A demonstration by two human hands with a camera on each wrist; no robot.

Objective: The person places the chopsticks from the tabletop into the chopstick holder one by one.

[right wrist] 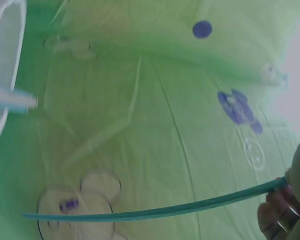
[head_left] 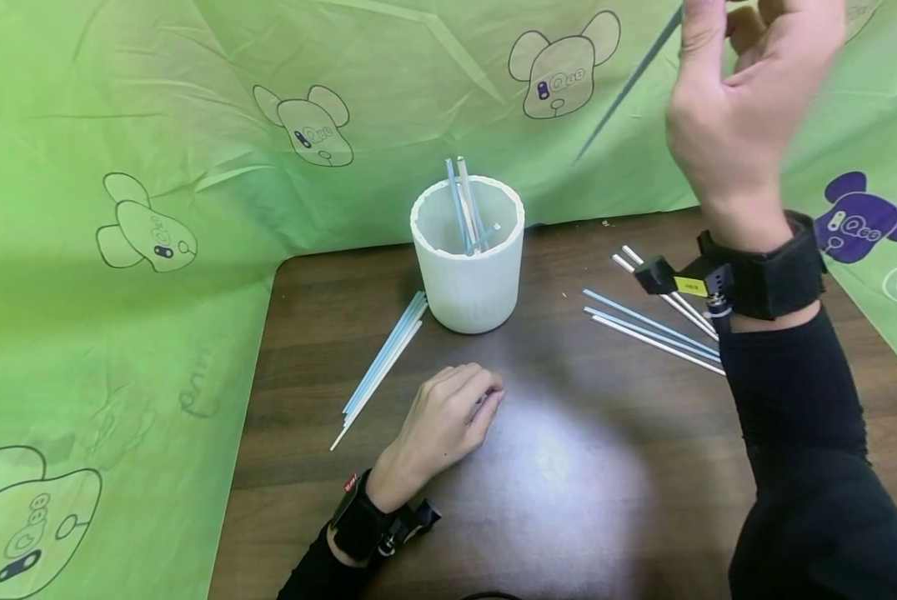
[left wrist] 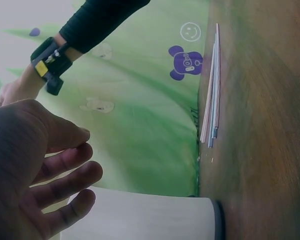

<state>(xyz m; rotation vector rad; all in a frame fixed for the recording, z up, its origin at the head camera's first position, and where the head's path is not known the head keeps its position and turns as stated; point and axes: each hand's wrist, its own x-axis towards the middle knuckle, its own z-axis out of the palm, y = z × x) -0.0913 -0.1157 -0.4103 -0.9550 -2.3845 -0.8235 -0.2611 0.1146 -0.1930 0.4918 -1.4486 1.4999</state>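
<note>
My right hand is raised high at the top right and pinches a thin blue-grey straw that slants down toward the left; in the right wrist view the straw runs from my fingertips across the green backdrop. A white cup stands mid-table with a few straws upright inside. My left hand rests on the table in front of the cup, fingers loosely curled, holding nothing; the left wrist view shows its fingers beside the cup.
A bundle of straws lies left of the cup; several more straws lie to its right, partly under my right wrist. The dark wooden table is bordered by a green cartoon-printed cloth at the back and left.
</note>
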